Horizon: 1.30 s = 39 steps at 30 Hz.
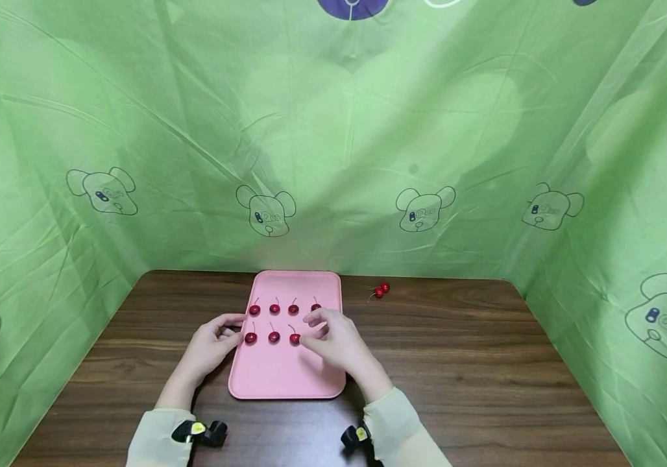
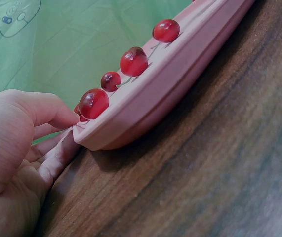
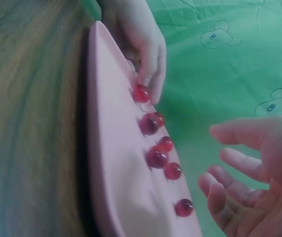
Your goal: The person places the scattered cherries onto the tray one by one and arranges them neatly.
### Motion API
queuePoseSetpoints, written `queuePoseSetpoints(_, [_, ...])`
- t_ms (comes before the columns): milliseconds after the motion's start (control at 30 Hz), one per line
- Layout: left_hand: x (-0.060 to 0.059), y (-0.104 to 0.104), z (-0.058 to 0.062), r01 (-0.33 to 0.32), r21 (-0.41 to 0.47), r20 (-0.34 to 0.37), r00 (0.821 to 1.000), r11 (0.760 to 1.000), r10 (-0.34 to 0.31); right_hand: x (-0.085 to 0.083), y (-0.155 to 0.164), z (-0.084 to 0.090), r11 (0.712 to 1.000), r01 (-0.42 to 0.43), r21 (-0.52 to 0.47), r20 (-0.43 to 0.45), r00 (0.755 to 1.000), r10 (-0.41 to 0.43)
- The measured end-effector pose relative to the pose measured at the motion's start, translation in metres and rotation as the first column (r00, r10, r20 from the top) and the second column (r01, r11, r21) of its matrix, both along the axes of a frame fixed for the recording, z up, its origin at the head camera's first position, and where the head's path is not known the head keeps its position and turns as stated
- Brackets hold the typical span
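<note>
Pink tray (image 1: 287, 379) lies on the wooden table (image 1: 485, 363) with red cherries (image 1: 274, 336) in two neat rows. The left hand (image 1: 212, 344) presses curled fingers (image 2: 57, 158) against its left edge, probably to steady it. The right hand (image 1: 336, 337) hovers over the rows' right end, fingers (image 3: 234, 165) loosely spread and holding nothing, while a spare pair of cherries (image 1: 381, 290) waits on the table beside the tray.

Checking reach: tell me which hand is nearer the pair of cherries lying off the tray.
Right. The right hand hovers over the tray's right side; the left hand holds the far edge from the cherries.
</note>
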State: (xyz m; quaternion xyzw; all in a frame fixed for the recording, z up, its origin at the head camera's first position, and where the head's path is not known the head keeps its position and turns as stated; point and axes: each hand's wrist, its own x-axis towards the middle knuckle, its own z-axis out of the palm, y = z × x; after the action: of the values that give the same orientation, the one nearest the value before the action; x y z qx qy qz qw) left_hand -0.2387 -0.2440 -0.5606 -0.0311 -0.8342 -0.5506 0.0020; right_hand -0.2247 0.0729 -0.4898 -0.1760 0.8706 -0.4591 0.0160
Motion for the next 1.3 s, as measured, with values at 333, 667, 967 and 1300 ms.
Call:
queuePoseSetpoints(333, [0.001,0.001,0.002,0.005,0.003,-0.007,1.000,1.000,-0.005,0.004,0.027,0.013,0.999,-0.027,-0.028,-0.045,0.999,0.026])
queuePoseSetpoints(667, [-0.002,0.000,-0.001,0.002,-0.004,0.003,1.000,1.000,-0.002,0.013,0.059,0.013,0.999,-0.038,-0.025,-0.148,0.988,0.034])
queuePoseSetpoints(967, [-0.001,0.000,-0.002,-0.002,-0.009,0.005,1.000,1.000,0.002,0.029,0.090,-0.002,1.000,-0.008,-0.004,-0.197,0.980,0.007])
queuePoseSetpoints(1300, [-0.001,0.001,0.000,-0.009,-0.030,0.004,1.000,1.000,0.010,0.039,0.107,-0.023,0.999,0.000,0.034,-0.170,0.985,0.006])
